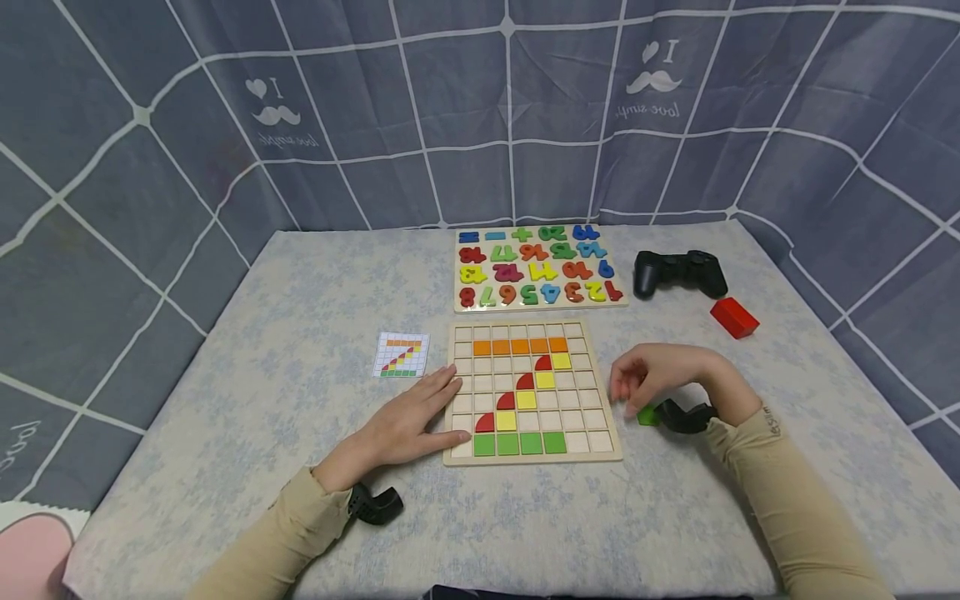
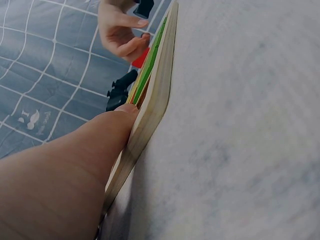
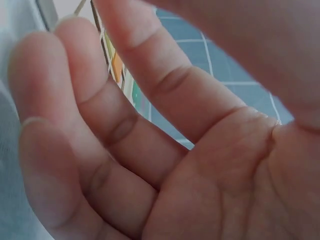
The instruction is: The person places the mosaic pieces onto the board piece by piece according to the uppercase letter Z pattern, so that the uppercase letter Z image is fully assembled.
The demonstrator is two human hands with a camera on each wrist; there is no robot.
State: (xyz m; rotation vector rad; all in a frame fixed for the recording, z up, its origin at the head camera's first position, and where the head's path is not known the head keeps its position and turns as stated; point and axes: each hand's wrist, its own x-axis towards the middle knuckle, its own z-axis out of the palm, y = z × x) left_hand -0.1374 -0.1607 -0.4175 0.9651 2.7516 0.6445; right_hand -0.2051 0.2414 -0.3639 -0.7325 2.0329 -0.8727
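A wooden grid board (image 1: 592, 421) lies in the middle of the table, with orange squares (image 1: 520, 347), red quarter-circles (image 1: 506, 402), yellow squares (image 1: 527, 400) and a bottom row of green squares (image 1: 519, 443) in its cells. My left hand (image 1: 405, 425) rests on the board's left edge, its thumb over the lower left corner. Just right of the board is my right hand (image 1: 663, 375), with loosely bent fingers and a gap between thumb and fingertips. The right wrist view shows nothing in its palm (image 3: 215, 175). Close under the right hand lies a green piece (image 1: 647, 415), partly hidden.
A printed pattern card (image 1: 402, 355) lies left of the board. Behind the board is a number puzzle (image 1: 540, 268). A black game controller (image 1: 678, 275) and a red block (image 1: 735, 318) are at the right. Patterned curtains (image 1: 510, 108) hang around the table (image 1: 300, 333).
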